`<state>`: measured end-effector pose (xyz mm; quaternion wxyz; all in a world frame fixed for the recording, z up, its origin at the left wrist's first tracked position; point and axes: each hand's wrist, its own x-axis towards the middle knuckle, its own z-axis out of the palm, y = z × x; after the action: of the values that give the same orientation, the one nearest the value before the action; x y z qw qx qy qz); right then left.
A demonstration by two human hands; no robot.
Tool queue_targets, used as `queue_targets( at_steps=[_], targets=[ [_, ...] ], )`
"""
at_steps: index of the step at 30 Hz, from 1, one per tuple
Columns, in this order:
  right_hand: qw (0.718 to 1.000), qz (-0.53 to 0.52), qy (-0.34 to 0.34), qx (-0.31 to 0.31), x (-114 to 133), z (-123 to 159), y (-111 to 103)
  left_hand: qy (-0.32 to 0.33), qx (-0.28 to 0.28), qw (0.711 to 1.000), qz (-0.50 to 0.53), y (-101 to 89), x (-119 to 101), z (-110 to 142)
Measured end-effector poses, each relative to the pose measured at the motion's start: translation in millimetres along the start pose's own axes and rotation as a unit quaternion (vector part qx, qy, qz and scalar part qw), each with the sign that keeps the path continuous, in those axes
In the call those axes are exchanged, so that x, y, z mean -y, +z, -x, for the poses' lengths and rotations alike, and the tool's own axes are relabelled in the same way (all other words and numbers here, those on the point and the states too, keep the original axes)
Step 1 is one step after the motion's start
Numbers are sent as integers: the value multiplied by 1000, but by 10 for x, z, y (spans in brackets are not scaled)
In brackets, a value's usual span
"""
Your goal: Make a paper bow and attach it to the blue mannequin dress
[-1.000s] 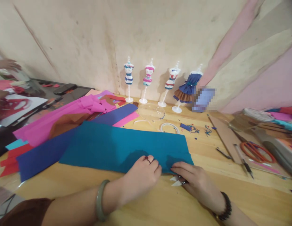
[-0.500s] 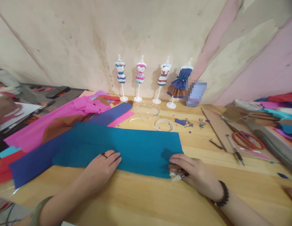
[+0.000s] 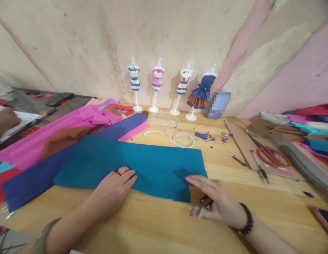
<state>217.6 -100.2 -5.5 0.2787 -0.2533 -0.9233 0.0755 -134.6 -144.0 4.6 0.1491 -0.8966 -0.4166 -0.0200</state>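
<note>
Across the wooden surface lies a teal sheet, overlapping a blue strip; the left hand rests on the sheet, fingers loosely extended; the right hand has its fingers gripping small scissors.

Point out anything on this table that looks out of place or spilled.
A blue scrap and stringy bits lie strewn on the table, right of the white coil; they look like uncleared offcuts. Nothing else clearly stands out.

That one camera sits on the person's head, peering forward and down (quite close in) past left hand and right hand, over the counter to the wall.
</note>
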Motion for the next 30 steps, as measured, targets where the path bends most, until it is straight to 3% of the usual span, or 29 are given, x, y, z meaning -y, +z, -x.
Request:
queue_targets(
  at_steps=[4,12,17,30],
  targets=[
    [999,46,-23,18,89,-26,28,0,-7,1000,-1,7,4,4],
    [979,145,-141,36,178,-82,11,-3,-12,999,45,-31,74,-36],
    [977,155,-135,63,161,-79,-39,-16,15,998,67,-104,101,-82],
    [973,179,-133,62,56,-27,-128,11,-22,999,25,27,45,47]
  ],
)
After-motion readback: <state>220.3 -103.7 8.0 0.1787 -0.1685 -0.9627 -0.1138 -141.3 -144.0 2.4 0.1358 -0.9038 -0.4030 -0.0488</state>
